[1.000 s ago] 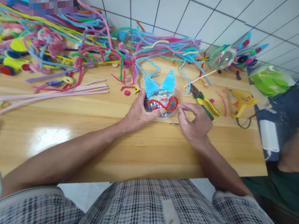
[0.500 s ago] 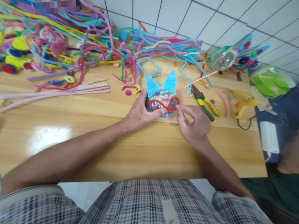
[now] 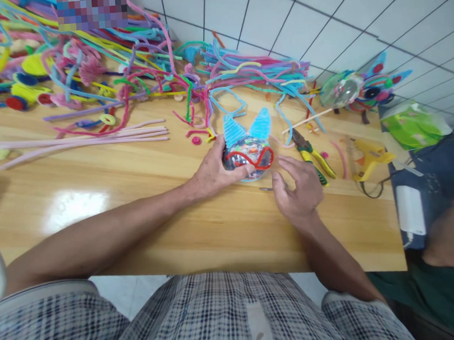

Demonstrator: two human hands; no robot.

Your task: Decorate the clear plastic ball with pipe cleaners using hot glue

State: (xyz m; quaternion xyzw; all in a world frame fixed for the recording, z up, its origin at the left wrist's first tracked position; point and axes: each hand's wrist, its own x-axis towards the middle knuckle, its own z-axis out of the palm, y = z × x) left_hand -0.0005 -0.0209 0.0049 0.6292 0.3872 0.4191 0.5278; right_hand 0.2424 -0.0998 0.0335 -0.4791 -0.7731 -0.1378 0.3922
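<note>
Near the middle of the table stands a clear plastic bottle piece (image 3: pixel 253 143) with two blue pipe-cleaner ears (image 3: pixel 260 124) on top. A red pipe cleaner (image 3: pixel 267 158), bent into a glasses-like shape, lies across its front. My left hand (image 3: pixel 219 169) grips the bottle piece from the left, its thumb over the lower front by the red pipe cleaner. Just to the right, my right hand (image 3: pixel 299 188) is apart from it, thumb and fingers separated, holding nothing I can see. A thin metal tool (image 3: pixel 266 189) lies partly behind the right hand.
Pliers (image 3: pixel 311 155) and a yellow glue gun (image 3: pixel 371 158) lie to the right. A finished-looking bottle animal (image 3: pixel 340 89) stands at the back right. Heaps of pipe cleaners (image 3: pixel 258 73) line the back; pink ones (image 3: pixel 130 137) lie at left. Another person's arm (image 3: pixel 453 225) is at far right.
My right hand has let go of the red pipe cleaner's right end and moved slightly right, its fingers parting. The left hand keeps its hold on the bottle piece.
</note>
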